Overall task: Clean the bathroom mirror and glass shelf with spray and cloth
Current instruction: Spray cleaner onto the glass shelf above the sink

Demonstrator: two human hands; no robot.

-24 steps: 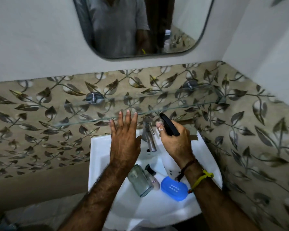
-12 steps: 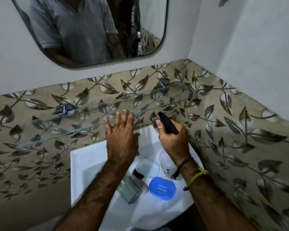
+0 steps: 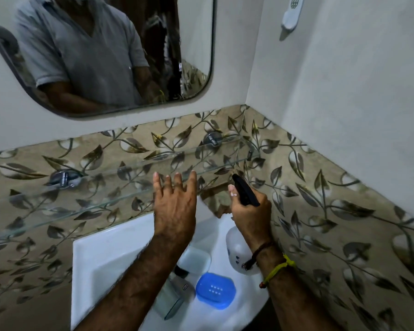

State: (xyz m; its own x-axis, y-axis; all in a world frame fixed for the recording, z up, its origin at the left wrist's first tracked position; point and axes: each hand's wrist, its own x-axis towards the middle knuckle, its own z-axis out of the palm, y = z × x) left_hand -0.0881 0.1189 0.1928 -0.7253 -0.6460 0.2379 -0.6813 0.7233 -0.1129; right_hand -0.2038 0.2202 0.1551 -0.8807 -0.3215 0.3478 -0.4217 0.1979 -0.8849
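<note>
spray bottle [image 3: 243,247], light plastic, gripped at its black trigger neck by right hand [image 3: 251,211]; left hand [image 3: 175,204] spread flat, empty, at fragile glass shelf [image 3: 81,201] edge.

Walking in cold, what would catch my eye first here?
Two bare forearms reach over a white sink. The right hand grips a spray bottle with a black trigger head, aimed toward the glass shelf; the left hand spreads flat at its front edge. Above hangs the mirror.

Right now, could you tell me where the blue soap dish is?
The blue soap dish sits low in the head view, in the white sink, just below the right hand's wrist.
</note>
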